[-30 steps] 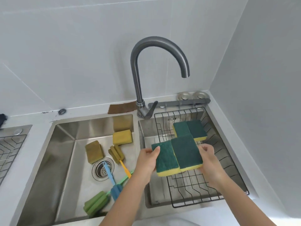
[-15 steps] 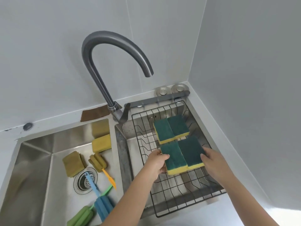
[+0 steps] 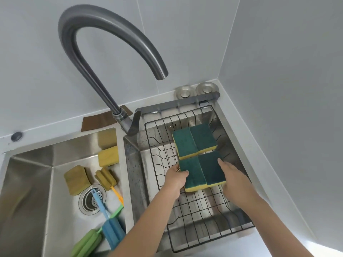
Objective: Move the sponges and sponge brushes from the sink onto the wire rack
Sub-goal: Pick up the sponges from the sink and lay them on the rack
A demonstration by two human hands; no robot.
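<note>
While at wire rack (image 3: 193, 212), 2 sponges (image 3: 194, 175)

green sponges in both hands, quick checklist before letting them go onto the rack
1. Left hand grip on the left held sponge: ok, thumb on top at its left edge.
2. Right hand grip on the right held sponge: ok, fingers along its right edge.
3. Held pair over the wire rack, not the open sink: ok.
4. Clear of the two sponges already placed: cannot tell, edges look very close or touching.
5. Held pair resting on the wires: cannot tell.
6. Items left in the sink: not ok, yellow sponges and brushes remain.
</note>
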